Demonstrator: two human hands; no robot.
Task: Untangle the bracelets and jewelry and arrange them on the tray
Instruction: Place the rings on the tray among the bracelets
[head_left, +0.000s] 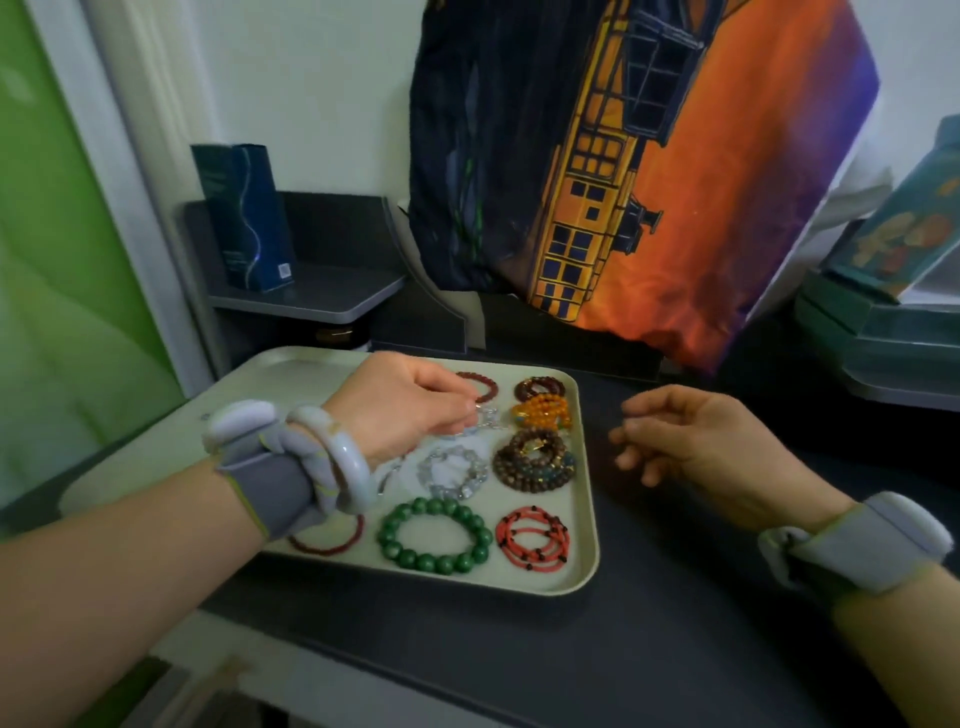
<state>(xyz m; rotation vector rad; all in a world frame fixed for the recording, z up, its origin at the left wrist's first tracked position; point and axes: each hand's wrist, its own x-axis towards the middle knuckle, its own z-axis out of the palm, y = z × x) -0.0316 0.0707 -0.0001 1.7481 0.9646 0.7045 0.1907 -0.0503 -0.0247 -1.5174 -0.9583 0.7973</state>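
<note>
- Here, the cream tray (584, 566) lies on the dark worktop (675, 623), with the bracelets set apart in rows.
- The left hand (400, 410) reaches over the tray, its fingers (457, 410) curled, pinching a clear crystal piece (485, 418) near the tray's middle.
- The right hand (691, 439) hovers above the worktop at 3 o'clock from the tray, fingers loosely bent, holding nothing.
- The green bead bracelet (434, 535) lies at the tray's 6 o'clock; the coral cord bracelet (532, 535) is just beside it, toward 5 o'clock.
- A brown bead strand (535, 460) and an amber bracelet (543, 410) lie along the 3 o'clock edge; a dark red bracelet (540, 388) lies at 1 o'clock.
- A clear bead bracelet (454, 470) rests in the centre.
</note>
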